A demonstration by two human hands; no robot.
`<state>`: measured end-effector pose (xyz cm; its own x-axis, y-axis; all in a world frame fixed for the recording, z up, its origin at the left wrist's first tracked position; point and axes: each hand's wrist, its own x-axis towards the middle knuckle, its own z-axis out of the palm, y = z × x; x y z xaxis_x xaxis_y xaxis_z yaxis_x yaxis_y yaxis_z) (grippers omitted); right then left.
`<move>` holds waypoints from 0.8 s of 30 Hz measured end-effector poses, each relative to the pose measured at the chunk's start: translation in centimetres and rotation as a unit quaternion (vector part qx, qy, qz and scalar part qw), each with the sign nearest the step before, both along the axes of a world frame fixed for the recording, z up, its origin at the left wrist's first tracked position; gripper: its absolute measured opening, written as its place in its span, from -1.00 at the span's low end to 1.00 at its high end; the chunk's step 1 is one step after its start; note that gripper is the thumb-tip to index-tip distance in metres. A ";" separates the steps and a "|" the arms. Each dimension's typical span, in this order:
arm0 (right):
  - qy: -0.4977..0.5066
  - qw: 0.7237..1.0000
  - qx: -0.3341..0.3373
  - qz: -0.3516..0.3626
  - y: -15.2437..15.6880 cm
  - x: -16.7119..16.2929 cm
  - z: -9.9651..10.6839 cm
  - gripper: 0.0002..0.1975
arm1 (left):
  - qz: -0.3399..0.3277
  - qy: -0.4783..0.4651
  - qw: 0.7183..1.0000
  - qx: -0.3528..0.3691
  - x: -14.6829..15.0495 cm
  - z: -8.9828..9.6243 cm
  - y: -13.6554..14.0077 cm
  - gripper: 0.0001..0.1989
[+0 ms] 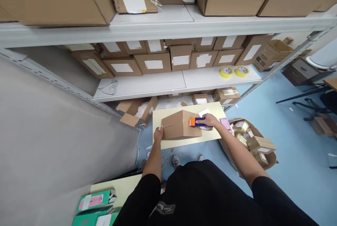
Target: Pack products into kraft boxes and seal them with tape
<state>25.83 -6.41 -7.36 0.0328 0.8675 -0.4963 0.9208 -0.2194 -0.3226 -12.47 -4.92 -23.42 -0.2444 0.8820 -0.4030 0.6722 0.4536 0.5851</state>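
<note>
A brown cardboard box (172, 127) lies on a pale yellow table board (186, 143). At its left end, my left hand (158, 133) grips the edge, with the thumb against the near left corner. My right hand (209, 120) is closed around a dark blue and orange tape dispenser (193, 122), whose orange head rests at the right part of the box. The roll on the dispenser is partly hidden below my hand. A white paper (203, 112) lies just behind that hand, and a phone with a pink screen (226, 125) is at the board's right edge.
Shelves (147, 85) stand ahead, stacked with labelled boxes (154, 64) and holding two yellow tape rolls (226, 72). An open carton (139, 111) is at left. A large carton (272, 159) full of small parcels stands right. Green boxes (96, 201) lie at lower left.
</note>
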 end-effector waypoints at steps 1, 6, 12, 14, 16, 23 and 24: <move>-0.009 1.000 0.015 0.007 0.5 -2.0 0.7 -0.36 | 0.009 0.002 1.000 0.002 -0.6 0.7 0.2 -0.47; -0.027 0.998 0.021 0.044 2.5 -11.6 3.2 -0.31 | -0.048 -0.072 0.991 0.100 -1.5 5.3 0.9 -0.50; -0.051 0.995 0.040 0.073 4.0 -19.1 4.5 -0.30 | -0.044 -0.074 0.995 0.055 -1.1 7.9 0.4 -0.25; -0.048 0.995 0.035 0.084 4.4 -20.0 4.7 -0.31 | -0.034 -0.070 0.995 0.058 -1.3 7.8 0.2 -0.28; -0.046 0.994 0.032 0.091 4.7 -19.8 4.7 -0.31 | -0.032 -0.077 0.994 0.066 -1.0 7.5 0.0 -0.31; -0.053 0.994 0.022 0.090 4.7 -11.1 3.5 -0.37 | -0.057 -0.060 0.996 0.043 7.5 6.4 -1.7 -0.28; -0.053 0.995 0.022 0.081 4.4 -9.1 3.3 -0.37 | -0.068 -0.046 0.996 0.042 9.1 6.5 -1.9 -0.26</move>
<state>16.70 -2.03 -4.04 -0.0592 0.8864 -0.4592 0.9723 -0.0530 -0.2278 -3.40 -6.84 -16.96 -0.0858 0.9363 -0.3405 0.6665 0.3080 0.6789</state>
